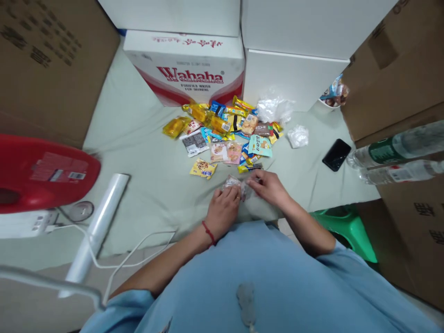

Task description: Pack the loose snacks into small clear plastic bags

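Observation:
A small clear plastic bag (231, 181) lies at the table's front edge, close to my body. My left hand (224, 207), with a red cord on its wrist, has its fingers curled together over the bag and grips it against the table. On the other side my right hand (268, 186) pinches the bag's thin loose end between thumb and fingers. What is inside the bag is too small to make out. Just beyond my hands is a heap of wrapped snacks (227, 151); a yellow snack packet (204, 168) lies apart on its near left.
A Wahaba-like printed water carton (194, 69) and white boxes (294, 78) stand behind. Crumpled clear plastic (298, 136), a phone (336, 155) and bottles (398, 150) are right. A plastic-film roll (99, 226), white cable (138, 266) and red object (45, 173) are left.

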The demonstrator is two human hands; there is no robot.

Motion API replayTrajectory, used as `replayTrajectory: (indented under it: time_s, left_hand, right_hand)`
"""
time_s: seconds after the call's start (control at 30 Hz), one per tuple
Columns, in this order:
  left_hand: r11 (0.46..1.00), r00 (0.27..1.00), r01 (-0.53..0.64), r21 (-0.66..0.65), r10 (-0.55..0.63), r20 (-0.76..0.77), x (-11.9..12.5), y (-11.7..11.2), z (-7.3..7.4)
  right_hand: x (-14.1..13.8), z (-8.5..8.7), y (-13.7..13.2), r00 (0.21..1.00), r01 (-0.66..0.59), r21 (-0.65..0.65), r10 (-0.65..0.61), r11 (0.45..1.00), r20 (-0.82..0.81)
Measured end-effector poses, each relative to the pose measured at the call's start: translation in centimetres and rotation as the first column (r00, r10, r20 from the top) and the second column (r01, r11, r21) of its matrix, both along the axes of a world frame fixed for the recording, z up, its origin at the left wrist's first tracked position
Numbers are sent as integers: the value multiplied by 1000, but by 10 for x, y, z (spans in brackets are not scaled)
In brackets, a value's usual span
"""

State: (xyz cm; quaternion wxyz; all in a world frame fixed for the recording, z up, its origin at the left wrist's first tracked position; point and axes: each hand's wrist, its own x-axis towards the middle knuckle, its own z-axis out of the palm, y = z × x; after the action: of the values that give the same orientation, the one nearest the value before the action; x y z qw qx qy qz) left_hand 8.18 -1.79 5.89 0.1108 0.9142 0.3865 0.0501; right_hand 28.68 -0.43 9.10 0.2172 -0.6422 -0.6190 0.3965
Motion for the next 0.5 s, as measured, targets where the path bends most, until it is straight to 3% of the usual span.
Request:
replayTrajectory:
  time_s: [0.2, 0.33, 0.5]
  left_hand:
    - [999, 998, -25, 22, 23, 56, -18, -6, 4]
    - [998, 962, -7, -67, 25, 270, -55, -8, 1]
    - [964, 890, -156, -217, 232, 393, -82, -12, -17]
  right_hand:
    - [-64, -6, 35, 938, -198, -20, 195, 980, 285]
    - [-77, -8, 21, 849, -285, 5, 250, 959, 466]
    - [-82, -14, 3, 761, -418, 96, 290, 903, 580]
